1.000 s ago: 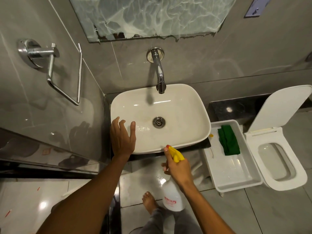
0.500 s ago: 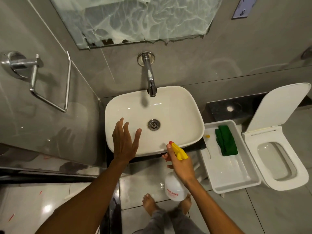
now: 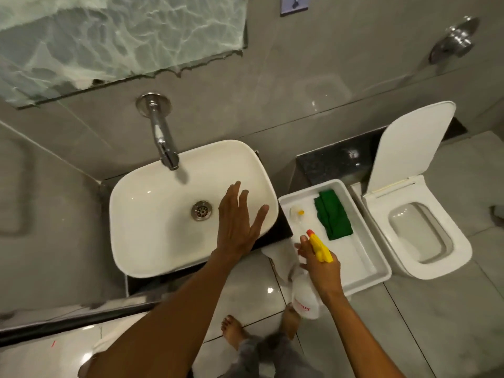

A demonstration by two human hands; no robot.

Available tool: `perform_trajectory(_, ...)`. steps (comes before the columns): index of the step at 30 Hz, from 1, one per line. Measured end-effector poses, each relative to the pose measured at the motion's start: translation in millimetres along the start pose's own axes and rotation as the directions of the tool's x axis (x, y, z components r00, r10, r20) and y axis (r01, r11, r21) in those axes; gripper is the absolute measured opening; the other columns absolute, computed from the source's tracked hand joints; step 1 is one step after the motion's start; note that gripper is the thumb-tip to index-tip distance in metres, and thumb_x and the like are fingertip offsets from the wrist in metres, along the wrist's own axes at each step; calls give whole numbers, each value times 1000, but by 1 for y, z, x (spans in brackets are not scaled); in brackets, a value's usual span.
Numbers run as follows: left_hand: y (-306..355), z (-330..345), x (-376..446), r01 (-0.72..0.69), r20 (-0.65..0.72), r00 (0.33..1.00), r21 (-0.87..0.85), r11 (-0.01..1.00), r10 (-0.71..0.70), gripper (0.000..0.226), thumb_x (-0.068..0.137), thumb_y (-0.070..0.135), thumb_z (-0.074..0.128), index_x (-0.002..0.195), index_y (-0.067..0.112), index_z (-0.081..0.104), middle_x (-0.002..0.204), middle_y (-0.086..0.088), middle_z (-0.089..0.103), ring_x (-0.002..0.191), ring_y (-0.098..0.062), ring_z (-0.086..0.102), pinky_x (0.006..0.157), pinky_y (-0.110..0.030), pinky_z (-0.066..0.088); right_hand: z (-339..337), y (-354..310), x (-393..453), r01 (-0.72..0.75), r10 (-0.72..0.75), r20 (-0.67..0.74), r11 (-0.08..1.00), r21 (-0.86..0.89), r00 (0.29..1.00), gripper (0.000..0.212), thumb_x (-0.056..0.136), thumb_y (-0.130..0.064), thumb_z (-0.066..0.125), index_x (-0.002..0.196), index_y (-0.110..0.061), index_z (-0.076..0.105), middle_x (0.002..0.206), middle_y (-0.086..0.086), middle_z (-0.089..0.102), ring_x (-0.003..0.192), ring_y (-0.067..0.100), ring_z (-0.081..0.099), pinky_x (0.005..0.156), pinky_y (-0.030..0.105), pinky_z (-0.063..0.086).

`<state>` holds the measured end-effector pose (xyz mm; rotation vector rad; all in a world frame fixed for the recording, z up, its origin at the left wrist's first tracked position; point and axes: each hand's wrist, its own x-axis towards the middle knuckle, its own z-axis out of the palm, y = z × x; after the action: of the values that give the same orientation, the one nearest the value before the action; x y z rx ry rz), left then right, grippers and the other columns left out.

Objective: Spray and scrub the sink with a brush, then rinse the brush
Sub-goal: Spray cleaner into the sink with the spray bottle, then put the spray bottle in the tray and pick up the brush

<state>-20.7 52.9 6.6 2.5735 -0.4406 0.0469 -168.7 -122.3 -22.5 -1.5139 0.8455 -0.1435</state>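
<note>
Head view: my left hand [image 3: 237, 222] is spread flat, fingers apart, over the sink [image 3: 152, 214] at its 3 o'clock rim. My right hand [image 3: 323, 266] is clamped on the spray bottle [image 3: 306, 296], over the white tray [image 3: 365, 257] at the sink's 4 o'clock. Green cloth [image 3: 332, 214] lies in the tray. I cannot make out the brush.

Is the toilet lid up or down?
Up. The toilet lid stands raised against the wall, and you can see straight into the open toilet bowl below it.

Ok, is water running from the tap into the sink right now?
No, the tap shows no stream, and the sink basin below it looks still around the drain.
</note>
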Motion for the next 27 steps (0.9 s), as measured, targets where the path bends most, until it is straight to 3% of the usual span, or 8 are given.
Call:
perform_trajectory(3, 21, 22, 15, -82, 29, 996, 24, 996, 82, 76, 107, 65, 41, 160, 12, 40, 178, -11, 24, 167, -30, 21, 135, -46, 20, -26, 11, 28, -7, 5, -100, 1000, -17, 995, 23, 102, -41, 67, 118, -57, 68, 108, -2, 83, 105, 21, 79, 92, 44, 65)
perform_trajectory(5, 33, 41, 26, -141, 69, 988, 67, 988, 136, 82, 106, 68, 41, 166, 12, 33, 180, -10, 19, 169, -28, 15, 136, -45, 17, -45, 24, 50, -9, 2, -162, 999, -42, 987, 31, 105, -28, 66, 135, -33, 71, 114, 8, 81, 108, 30, 77, 98, 52, 62)
perform_trajectory(8, 40, 61, 36, -192, 153, 973, 141, 971, 170, 87, 106, 69, 44, 170, 13, 25, 182, -8, 9, 170, -25, 3, 136, -51, 17, -66, 42, 81, -26, 8, -252, 997, -67, 968, 38, 102, -35, 68, 133, -13, 74, 114, 13, 80, 105, 34, 76, 98, 50, 62)
perform_trajectory(11, 36, 67, 38, -209, 187, 966, 175, 962, 176, 86, 107, 66, 44, 170, 12, 23, 183, -8, 5, 170, -25, -1, 134, -54, 21, -78, 56, 109, -42, 22, -296, 997, -64, 955, 37, 99, -41, 72, 123, -13, 78, 99, -2, 77, 95, 16, 76, 81, 19, 59)
perform_trajectory(14, 38, 69, 40, -194, 195, 969, 206, 959, 154, 84, 108, 68, 37, 170, 13, 24, 183, -5, 2, 170, -24, -3, 135, -54, 21, -86, 72, 136, -12, 11, -273, 1000, -1, 962, 30, 101, -19, 72, 128, -7, 76, 106, -1, 76, 90, -19, 72, 79, -5, 50)
perform_trajectory(20, 45, 67, 40, -185, 207, 968, 185, 965, 145, 81, 108, 67, 36, 166, 11, 34, 183, -3, 3, 170, -22, -4, 135, -53, 21, -103, 98, 165, 31, 27, -287, 981, 194, 957, 29, 100, 0, 71, 125, -13, 75, 110, 12, 78, 95, 0, 80, 82, 9, 60)
perform_trajectory(23, 47, 67, 41, -182, 210, 968, 187, 965, 141, 81, 107, 66, 40, 165, 10, 37, 183, -4, 4, 170, -22, -4, 136, -51, 19, -111, 117, 173, 40, 23, -332, 983, 181, 943, 33, 96, -5, 78, 128, 3, 75, 106, -6, 84, 97, 0, 80, 82, 7, 58)
perform_trajectory(27, 47, 68, 42, -183, 211, 967, 192, 964, 141, 82, 106, 67, 40, 164, 10, 38, 183, -3, 4, 170, -20, -6, 135, -52, 19, -119, 131, 171, 27, 26, -346, 988, 150, 938, 36, 89, -20, 87, 122, -8, 80, 106, -18, 84, 102, 0, 79, 87, 6, 57)
